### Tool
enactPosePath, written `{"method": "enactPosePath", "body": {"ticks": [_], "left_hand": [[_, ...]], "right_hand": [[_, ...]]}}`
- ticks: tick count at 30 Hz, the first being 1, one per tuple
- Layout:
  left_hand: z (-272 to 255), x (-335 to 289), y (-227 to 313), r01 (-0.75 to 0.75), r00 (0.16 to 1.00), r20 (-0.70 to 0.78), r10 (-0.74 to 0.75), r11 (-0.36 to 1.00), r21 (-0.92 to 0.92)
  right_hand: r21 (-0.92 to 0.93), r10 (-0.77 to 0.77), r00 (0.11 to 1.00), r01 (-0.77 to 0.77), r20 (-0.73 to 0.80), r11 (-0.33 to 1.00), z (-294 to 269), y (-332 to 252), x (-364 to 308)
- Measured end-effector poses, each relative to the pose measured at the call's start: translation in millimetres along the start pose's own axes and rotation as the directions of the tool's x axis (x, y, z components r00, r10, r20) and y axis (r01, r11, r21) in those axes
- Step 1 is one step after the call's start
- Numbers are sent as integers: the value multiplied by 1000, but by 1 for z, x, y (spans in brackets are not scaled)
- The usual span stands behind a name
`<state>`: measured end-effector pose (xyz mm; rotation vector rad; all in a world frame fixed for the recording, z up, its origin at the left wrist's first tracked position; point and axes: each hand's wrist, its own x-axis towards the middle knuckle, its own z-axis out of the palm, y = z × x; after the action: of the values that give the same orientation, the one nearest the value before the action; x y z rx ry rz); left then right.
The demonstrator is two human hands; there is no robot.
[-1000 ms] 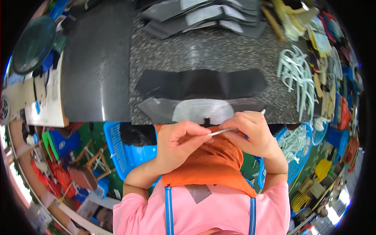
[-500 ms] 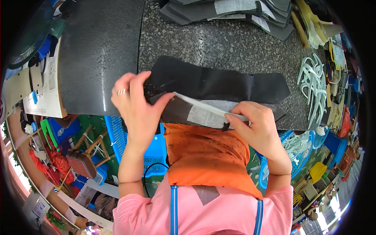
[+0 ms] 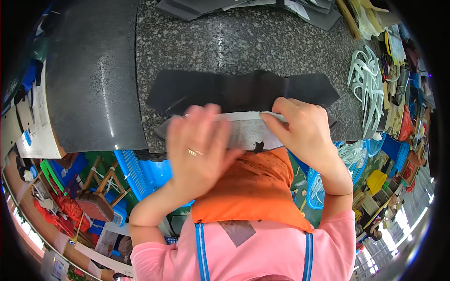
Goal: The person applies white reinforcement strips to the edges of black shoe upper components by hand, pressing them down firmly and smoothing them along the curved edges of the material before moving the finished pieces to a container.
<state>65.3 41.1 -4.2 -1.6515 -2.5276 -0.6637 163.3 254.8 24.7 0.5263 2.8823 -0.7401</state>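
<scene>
A long black sheet piece (image 3: 253,89) lies across the speckled stone worktop (image 3: 187,42) in front of me. Along its near side runs a narrow white strip (image 3: 241,115), above a pale grey patch (image 3: 244,131) on the near part of the piece. My left hand (image 3: 199,147), blurred by motion, is stretched out over the left part of the strip, with its fingers extended. At the strip's right part, my right hand (image 3: 302,133) pinches it between thumb and fingers. The left end of the strip is hidden behind my left hand.
Several dark grey pieces with white patches (image 3: 300,9) are stacked at the far edge. Pale green strips (image 3: 365,89) lie in a heap on the right. A dark mat (image 3: 93,84) covers the left side. Blue baskets (image 3: 140,173) stand below the near edge.
My left hand has let go of the strip's left end and moved right, now flat over it. The strip lies lower along the black piece. The worktop has shifted left and up in view.
</scene>
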Motion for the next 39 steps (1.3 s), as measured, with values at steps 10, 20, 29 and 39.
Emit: {"method": "enactPosePath", "body": {"ticks": [10, 20, 29, 39], "left_hand": [[36, -6, 9, -187, 982, -8, 191, 949, -252], [48, -8, 18, -154, 974, -195, 116, 969, -194], [47, -10, 19, -135, 980, -174, 97, 964, -227], [31, 22, 27, -111, 994, -8, 112, 976, -187]], "right_hand": [[290, 91, 995, -80, -26, 954, -22, 8, -21], [919, 36, 992, -126, 121, 373, -27, -18, 14], [152, 167, 978, -147, -123, 977, -16, 20, -26], [70, 77, 979, -65, -188, 995, -2, 29, -29]]}}
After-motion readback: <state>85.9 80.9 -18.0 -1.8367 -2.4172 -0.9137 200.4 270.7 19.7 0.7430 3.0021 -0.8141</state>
